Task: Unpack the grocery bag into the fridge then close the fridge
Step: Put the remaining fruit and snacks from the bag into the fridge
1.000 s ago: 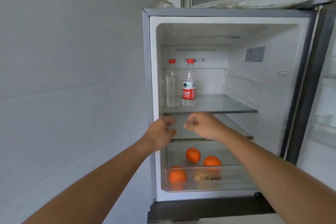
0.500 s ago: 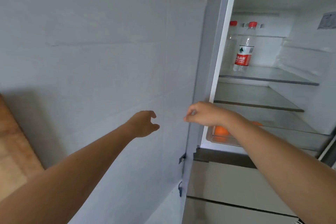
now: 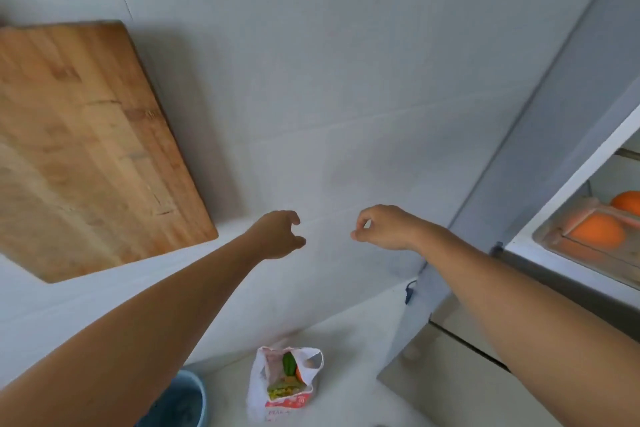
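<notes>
The tiled wall (image 3: 311, 80) filled most of what I saw, where a second earlier I had faced the open fridge (image 3: 540, 156) head on. Now the fridge sat at the far right edge, showing its grey side and a corner of the inside; the bottles and glass shelves had gone out of sight. The wooden board (image 3: 86, 149) leaning on the wall at left, only a sliver half a second before, now showed broadly. My left hand (image 3: 277, 236) and right hand (image 3: 384, 227), which had been at the shelf edge, hung in front of the bare wall, near each other but apart and clear of the fridge. The left hand's fingers were loosely curved with the thumb spread, holding nothing. The right hand's fingers were curled in, thumb tip against forefinger, with nothing between them. The bag (image 3: 284, 385) had come into view below my hands, standing on the floor by the wall, left of the fridge, with something green at its open mouth. A blue bucket (image 3: 187, 399) sat left of it, partly behind my arm. In the drawer (image 3: 554, 239) lay the oranges (image 3: 597, 230).
</notes>
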A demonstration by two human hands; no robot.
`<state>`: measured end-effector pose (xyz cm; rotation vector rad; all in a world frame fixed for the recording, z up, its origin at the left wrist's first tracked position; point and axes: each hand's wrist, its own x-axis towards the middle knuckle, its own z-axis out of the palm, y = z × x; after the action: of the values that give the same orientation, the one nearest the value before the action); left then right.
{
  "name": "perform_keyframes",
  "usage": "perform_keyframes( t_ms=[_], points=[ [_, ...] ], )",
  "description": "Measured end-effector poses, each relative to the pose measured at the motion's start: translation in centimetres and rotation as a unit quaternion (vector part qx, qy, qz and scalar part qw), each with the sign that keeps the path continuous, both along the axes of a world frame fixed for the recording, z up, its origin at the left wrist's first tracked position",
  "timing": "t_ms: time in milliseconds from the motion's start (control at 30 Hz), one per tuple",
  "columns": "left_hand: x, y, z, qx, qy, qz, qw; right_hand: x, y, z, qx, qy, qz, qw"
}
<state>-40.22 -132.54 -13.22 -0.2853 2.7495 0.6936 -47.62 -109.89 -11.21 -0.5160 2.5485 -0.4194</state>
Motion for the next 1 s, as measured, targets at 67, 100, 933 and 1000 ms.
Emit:
perform_keyframes(
  t_ms=[67,100,933,1000],
  points=[
    [0.2,-0.4,-1.9,0.000,-0.016,0.028,0.999,-0.7,-0.8,-2.3,0.001,-0.016,0.019,1.000],
    [0.4,-0.5,-2.9,0.000,-0.023,0.042,0.999,-1.0,-1.1,-3.4,0.001,-0.024,0.028,0.999],
    [7.7,-3.4,-39.9,-0.015,-0.222,0.030,0.974,5.7,-4.8,-42.8,0.025,-0.147,0.076,0.986],
    [7.6,-3.7,-43.8,-0.016,-0.229,0.030,0.973,6.1,-5.0,-47.0,0.029,-0.143,0.084,0.986]
  ],
)
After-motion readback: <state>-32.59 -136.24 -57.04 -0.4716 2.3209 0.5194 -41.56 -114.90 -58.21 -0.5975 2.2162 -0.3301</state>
